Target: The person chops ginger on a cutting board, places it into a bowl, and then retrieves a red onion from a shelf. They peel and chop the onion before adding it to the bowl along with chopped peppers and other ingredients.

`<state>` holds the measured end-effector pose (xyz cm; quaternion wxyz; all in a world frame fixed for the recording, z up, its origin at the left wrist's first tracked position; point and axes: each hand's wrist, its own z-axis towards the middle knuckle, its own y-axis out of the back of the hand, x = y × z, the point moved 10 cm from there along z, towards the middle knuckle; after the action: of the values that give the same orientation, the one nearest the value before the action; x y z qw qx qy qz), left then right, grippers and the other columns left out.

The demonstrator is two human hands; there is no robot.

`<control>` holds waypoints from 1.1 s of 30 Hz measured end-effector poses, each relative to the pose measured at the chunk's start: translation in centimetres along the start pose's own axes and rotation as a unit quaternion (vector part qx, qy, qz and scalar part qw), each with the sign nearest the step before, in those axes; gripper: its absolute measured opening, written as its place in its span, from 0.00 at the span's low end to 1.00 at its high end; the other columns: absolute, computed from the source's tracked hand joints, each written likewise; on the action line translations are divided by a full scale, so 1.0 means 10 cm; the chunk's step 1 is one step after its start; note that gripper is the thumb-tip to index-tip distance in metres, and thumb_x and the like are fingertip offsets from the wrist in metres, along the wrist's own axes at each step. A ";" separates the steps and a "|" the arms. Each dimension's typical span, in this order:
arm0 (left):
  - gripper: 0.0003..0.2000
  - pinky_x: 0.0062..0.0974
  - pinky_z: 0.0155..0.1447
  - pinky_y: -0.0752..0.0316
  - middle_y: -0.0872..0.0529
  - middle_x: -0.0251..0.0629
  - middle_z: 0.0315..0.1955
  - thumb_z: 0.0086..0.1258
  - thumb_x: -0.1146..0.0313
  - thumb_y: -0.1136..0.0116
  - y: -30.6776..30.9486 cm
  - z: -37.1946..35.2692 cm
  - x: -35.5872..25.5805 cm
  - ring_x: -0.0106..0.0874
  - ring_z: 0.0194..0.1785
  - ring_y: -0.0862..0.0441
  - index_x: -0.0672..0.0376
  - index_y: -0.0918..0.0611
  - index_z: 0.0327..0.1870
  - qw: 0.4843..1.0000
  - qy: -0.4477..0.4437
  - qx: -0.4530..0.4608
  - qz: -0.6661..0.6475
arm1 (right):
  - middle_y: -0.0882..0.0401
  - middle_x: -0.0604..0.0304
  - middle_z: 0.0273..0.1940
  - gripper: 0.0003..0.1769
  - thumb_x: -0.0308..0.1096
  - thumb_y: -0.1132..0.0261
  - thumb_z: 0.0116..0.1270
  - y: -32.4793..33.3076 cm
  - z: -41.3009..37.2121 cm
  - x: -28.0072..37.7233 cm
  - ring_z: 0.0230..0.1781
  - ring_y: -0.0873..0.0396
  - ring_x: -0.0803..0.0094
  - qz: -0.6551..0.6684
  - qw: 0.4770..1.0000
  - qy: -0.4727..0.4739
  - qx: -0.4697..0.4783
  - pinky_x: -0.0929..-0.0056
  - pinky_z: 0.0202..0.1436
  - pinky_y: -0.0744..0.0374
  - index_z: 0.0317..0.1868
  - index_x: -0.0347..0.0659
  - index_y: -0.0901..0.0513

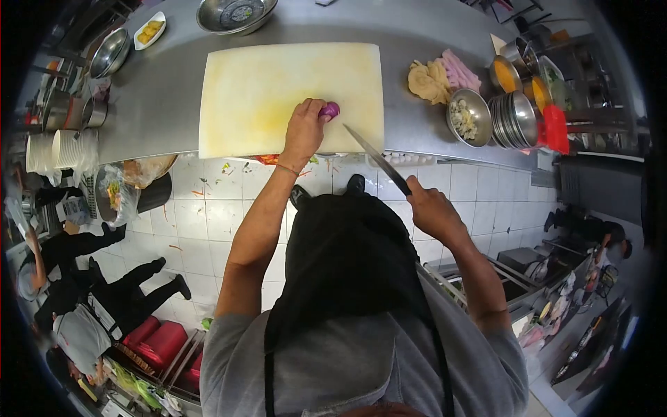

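Observation:
A small red onion (331,110) rests on the white cutting board (243,76), right of the board's middle. My left hand (306,128) is closed on the onion from its left side, fingers on top. In my right hand (434,210) is a kitchen knife (381,162), gripped by the handle. Its blade points up and left, and the tip lies over the board just below and right of the onion, apart from it. The board shows yellow stains around its middle.
Right of the board are a tan cloth (429,81), a pink cloth (458,71), a metal bowl (470,135) of pale chopped pieces and stacked metal bowls (506,119). A steel bowl (236,17) stands behind the board. A waste bin (154,192) is at left; people work farther off.

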<state>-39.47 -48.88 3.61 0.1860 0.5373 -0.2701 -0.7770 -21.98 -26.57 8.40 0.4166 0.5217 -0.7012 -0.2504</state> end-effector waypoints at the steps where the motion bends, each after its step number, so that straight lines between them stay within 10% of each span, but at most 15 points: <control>1: 0.12 0.43 0.54 0.24 0.16 0.47 0.42 0.64 0.75 0.35 0.00 -0.01 -0.01 0.49 0.48 0.20 0.62 0.18 0.47 1.000 0.005 0.002 -0.005 | 0.18 0.34 0.34 0.17 0.29 0.45 0.71 0.04 -0.04 0.01 0.40 0.20 0.31 0.001 1.000 -0.013 -0.008 0.35 0.46 0.25 0.59 0.42 0.34; 33: 0.11 0.43 0.53 0.24 0.16 0.47 0.41 0.64 0.73 0.34 0.01 -0.10 0.09 0.48 0.48 0.21 0.64 0.19 0.46 0.999 -0.021 -0.023 -0.015 | 0.17 0.37 0.38 0.25 0.24 0.47 0.66 -0.10 0.10 0.21 0.41 0.17 0.37 -0.088 0.996 0.001 0.003 0.40 0.47 0.20 0.64 0.40 0.34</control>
<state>-38.86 -49.72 2.73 0.1810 0.5203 -0.2476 -0.7970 -22.52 -29.00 7.78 0.3922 0.5832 -0.6524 -0.2835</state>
